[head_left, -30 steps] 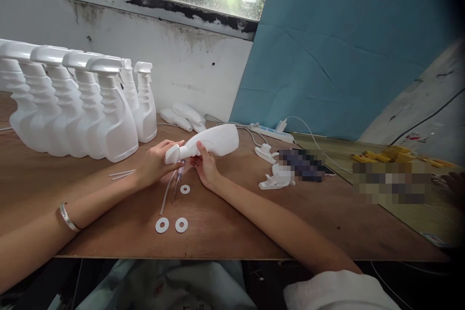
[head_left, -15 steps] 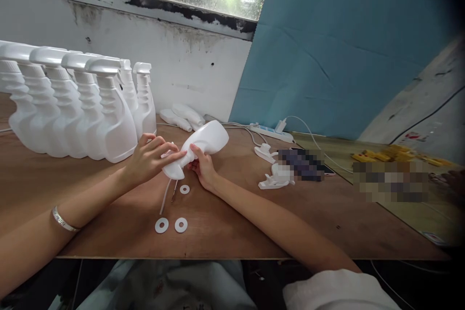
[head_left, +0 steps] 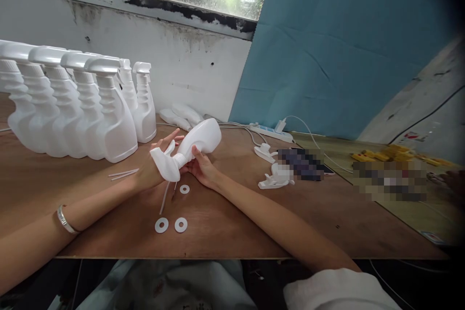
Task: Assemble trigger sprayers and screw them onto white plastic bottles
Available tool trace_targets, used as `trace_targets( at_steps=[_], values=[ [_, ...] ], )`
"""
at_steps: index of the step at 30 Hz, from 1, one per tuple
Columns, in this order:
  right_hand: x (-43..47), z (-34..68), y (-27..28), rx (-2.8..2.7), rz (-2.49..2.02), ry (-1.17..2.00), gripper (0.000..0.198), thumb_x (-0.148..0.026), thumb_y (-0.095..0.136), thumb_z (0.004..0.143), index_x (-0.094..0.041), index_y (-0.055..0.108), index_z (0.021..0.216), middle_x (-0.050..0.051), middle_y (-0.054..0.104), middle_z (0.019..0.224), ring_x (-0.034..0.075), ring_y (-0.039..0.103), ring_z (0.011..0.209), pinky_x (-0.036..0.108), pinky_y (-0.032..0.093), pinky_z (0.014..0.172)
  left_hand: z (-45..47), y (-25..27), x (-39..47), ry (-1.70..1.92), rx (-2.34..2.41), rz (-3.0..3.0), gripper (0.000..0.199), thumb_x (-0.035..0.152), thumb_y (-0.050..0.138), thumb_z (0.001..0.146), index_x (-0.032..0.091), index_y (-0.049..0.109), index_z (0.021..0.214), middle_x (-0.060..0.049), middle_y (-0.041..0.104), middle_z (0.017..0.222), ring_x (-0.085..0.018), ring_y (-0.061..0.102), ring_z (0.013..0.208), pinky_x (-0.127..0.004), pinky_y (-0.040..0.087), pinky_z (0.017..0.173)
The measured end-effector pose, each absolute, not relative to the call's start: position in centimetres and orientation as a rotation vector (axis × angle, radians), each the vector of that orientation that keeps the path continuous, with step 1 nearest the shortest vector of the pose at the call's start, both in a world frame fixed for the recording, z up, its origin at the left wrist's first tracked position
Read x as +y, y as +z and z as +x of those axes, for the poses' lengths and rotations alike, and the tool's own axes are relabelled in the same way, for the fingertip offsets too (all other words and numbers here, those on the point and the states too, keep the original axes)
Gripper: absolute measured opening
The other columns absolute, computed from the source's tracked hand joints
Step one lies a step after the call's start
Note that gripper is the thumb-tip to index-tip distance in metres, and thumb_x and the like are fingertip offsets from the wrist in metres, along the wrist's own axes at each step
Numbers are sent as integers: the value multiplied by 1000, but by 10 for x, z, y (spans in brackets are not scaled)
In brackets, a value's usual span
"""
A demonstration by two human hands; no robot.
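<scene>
A white spray bottle (head_left: 203, 138) is tilted above the table, its base toward the upper right and its trigger head (head_left: 167, 164) toward the lower left. My right hand (head_left: 203, 168) is closed around the bottle just behind its collar. Beside and partly behind the trigger head is my left hand (head_left: 146, 168), fingers stretched out and apart; the head hides some of it. Below lie a thin white tube (head_left: 164, 198), a slim pointed item (head_left: 175, 191) I cannot identify, and three white ring washers (head_left: 180, 224).
Upright spray bottles (head_left: 118, 128) stand in rows at the left. Thin tubes (head_left: 123, 174) lie near my left forearm. Bottles without heads (head_left: 178, 118) rest by the wall. Loose trigger heads (head_left: 276, 177), a power strip (head_left: 272, 132) and a partly blurred phone (head_left: 329, 170) are at the right.
The bottle has turned about its length, so its trigger head now points left and up. My left hand has slipped from over the collar to behind the head. My right hand keeps its hold.
</scene>
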State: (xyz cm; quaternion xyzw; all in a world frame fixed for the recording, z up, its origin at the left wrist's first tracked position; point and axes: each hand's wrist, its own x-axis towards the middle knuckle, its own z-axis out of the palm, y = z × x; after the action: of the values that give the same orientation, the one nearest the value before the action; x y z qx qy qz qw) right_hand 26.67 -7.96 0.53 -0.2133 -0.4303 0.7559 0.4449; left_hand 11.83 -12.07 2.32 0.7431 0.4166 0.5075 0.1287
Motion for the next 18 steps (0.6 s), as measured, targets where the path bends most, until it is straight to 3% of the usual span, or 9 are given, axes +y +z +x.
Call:
trace_targets(
  at_steps=[4, 10, 14, 18],
  values=[
    [-81, 268, 6, -1112, -451, 1984, 50, -48, 76, 52, -18, 58, 88, 1, 62, 73, 14, 56, 63, 26, 45, 57, 110, 23, -120, 1546, 1188, 2582, 84, 35, 73, 63, 27, 28, 133, -10, 51, 124, -25, 54, 101, -40, 32, 93],
    [-82, 275, 9, -1232, -378, 2128, 52, -39, 80, 48, -17, 60, 91, 1, 64, 78, 16, 57, 70, 27, 46, 63, 110, 25, -126, 1736, 1097, 2869, 76, 46, 70, 62, 25, 38, 128, -11, 54, 120, -25, 53, 104, -36, 33, 88],
    [-82, 276, 10, -1270, -349, 2144, 52, -39, 81, 48, -17, 60, 91, 0, 65, 76, 17, 59, 72, 29, 47, 66, 107, 32, -132, 1641, 1277, 2977, 65, 49, 69, 63, 29, 48, 122, -8, 54, 124, -25, 55, 101, -36, 30, 90],
    [-81, 275, 7, -1259, -328, 2146, 51, -38, 81, 48, -17, 60, 90, 0, 65, 77, 17, 59, 73, 28, 47, 64, 103, 38, -136, 1595, 1149, 3064, 56, 43, 65, 70, 35, 49, 123, -3, 55, 123, -23, 54, 104, -36, 25, 94]
  ],
)
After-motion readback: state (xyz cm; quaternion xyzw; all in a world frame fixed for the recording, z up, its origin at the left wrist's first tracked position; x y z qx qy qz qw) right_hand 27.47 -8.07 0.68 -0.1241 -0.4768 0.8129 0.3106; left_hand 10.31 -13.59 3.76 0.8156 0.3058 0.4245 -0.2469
